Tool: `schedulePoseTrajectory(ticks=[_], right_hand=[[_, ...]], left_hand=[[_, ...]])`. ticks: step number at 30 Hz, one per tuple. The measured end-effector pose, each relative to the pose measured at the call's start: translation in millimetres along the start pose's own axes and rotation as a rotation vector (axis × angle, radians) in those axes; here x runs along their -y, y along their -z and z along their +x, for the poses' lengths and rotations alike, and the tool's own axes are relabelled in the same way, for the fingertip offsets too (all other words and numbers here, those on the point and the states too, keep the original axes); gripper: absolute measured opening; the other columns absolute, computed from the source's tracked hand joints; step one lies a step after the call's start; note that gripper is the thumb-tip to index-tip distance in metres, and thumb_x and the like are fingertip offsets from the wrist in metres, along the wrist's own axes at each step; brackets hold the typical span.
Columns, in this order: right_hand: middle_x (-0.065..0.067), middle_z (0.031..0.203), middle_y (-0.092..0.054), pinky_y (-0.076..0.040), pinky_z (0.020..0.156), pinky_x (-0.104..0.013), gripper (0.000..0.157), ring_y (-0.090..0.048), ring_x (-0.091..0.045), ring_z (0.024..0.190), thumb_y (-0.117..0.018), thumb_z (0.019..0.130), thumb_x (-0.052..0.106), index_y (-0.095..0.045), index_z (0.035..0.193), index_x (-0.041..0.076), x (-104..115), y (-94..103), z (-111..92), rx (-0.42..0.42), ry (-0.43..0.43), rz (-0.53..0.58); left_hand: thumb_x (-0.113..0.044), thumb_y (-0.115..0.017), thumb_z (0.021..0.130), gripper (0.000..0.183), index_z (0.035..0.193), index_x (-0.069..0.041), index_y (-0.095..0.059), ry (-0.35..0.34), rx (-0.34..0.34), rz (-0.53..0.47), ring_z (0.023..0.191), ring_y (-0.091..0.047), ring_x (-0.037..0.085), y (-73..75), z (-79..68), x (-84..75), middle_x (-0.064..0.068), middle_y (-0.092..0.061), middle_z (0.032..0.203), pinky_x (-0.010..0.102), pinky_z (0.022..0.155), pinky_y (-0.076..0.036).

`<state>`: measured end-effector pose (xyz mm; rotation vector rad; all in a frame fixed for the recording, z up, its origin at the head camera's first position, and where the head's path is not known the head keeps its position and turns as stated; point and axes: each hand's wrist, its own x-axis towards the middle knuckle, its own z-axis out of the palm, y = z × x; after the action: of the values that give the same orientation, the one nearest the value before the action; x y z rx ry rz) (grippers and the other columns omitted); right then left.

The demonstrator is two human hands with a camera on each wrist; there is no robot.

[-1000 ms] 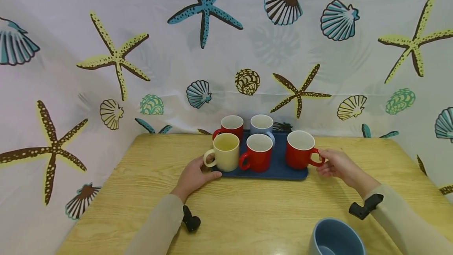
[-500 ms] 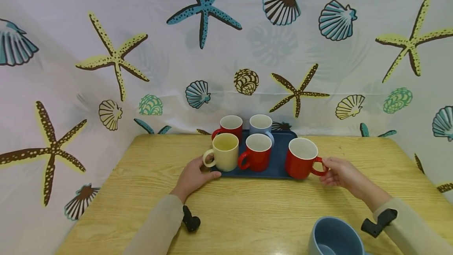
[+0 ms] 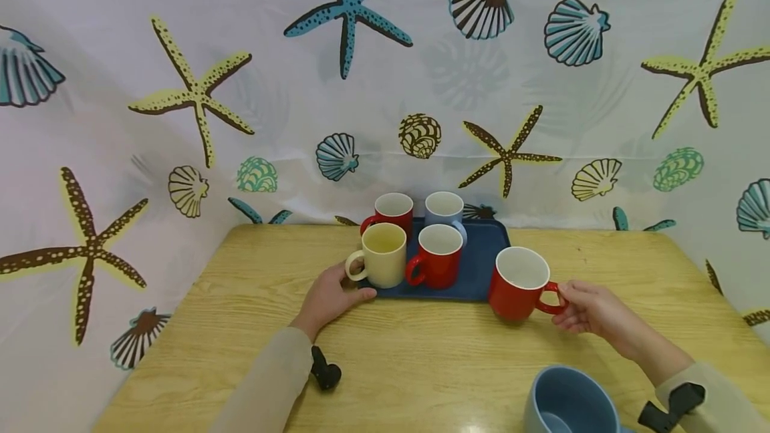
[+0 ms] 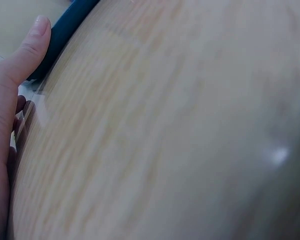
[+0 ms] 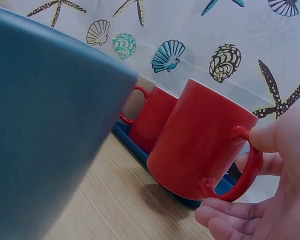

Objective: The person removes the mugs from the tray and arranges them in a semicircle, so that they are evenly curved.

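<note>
My right hand [image 3: 592, 313] pinches the handle of a red mug [image 3: 511, 296], which hangs above the table at the tray's front right corner; its shadow shows below it in the right wrist view. At the left end of the blue tray [image 3: 490, 262], my left hand [image 3: 331, 299] grips the front corner. Its thumb [image 4: 32, 47] lies along the tray's rim, the other fingers mostly hidden. On the tray stand a yellow mug [image 3: 385, 266] beside the left hand, a second red mug [image 3: 440, 266] at the front, another red mug [image 3: 402, 207] behind, and a light blue mug [image 3: 444, 209].
A larger blue-grey mug [image 3: 568, 399] stands at the table's near right, close to the right forearm, and fills the left of the right wrist view. The wooden table [image 3: 421, 359] ends at a patterned cloth [image 3: 277, 105] behind the tray.
My right hand has lifted the red mug off the tray's right end and drawn it right and toward me. The left hand has stayed at the tray corner.
</note>
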<state>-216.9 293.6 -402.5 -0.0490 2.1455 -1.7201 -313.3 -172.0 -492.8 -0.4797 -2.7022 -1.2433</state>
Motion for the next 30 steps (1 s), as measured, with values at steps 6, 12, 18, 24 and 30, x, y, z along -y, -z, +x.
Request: schedulePoseTrajectory(ticks=[6,12,18,24,30], right_hand=[[-0.012,0.088,-0.064,-0.050,0.075,-0.036,0.033,-0.061,-0.027,0.082,-0.045,0.098,0.037,-0.052,0.091,0.005,-1.6,-3.6,-8.9,0.044,0.008,-0.004],[-0.012,0.089,-0.064,-0.051,0.076,-0.038,0.033,-0.061,-0.027,0.083,-0.044,0.098,0.036,-0.053,0.091,0.005,-4.3,-6.3,-17.9,0.081,-0.010,0.005],[-0.011,0.090,-0.064,-0.051,0.077,-0.037,0.033,-0.062,-0.028,0.085,-0.044,0.098,0.035,-0.054,0.091,0.005,-8.0,-8.4,-26.6,0.092,-0.018,0.003],[-0.011,0.090,-0.064,-0.051,0.077,-0.037,0.034,-0.062,-0.029,0.086,-0.043,0.098,0.036,-0.054,0.092,0.004,-10.5,-7.8,-33.6,0.090,-0.027,-0.001],[-0.012,0.092,-0.064,-0.051,0.077,-0.036,0.033,-0.062,-0.028,0.085,-0.042,0.099,0.033,-0.055,0.095,0.003,-13.8,-6.1,-40.3,0.122,-0.014,0.013]], left_hand=[[-0.057,-0.075,0.066,0.068,0.125,-0.029,-0.057,0.020,-0.005,0.011,0.110,-0.053,0.015,0.7,1.3,0.8,-0.007,-0.058,0.120,0.042,0.093,-0.041],[-0.054,-0.076,0.068,0.065,0.125,-0.029,-0.057,0.034,0.000,0.004,0.111,-0.053,0.017,-1.1,0.9,0.0,-0.007,-0.058,0.120,0.043,0.093,-0.041],[-0.057,-0.075,0.067,0.067,0.126,-0.029,-0.057,0.049,0.004,0.012,0.112,-0.052,0.017,-1.8,-0.4,0.6,-0.007,-0.057,0.122,0.043,0.094,-0.040],[-0.057,-0.074,0.068,0.066,0.126,-0.031,-0.056,0.043,0.011,0.016,0.110,-0.052,0.015,-2.5,0.9,1.7,-0.008,-0.057,0.123,0.042,0.094,-0.041],[-0.055,-0.075,0.068,0.065,0.125,-0.030,-0.056,0.034,0.005,0.014,0.109,-0.053,0.015,-2.0,1.4,0.1,-0.008,-0.058,0.121,0.042,0.093,-0.041]])
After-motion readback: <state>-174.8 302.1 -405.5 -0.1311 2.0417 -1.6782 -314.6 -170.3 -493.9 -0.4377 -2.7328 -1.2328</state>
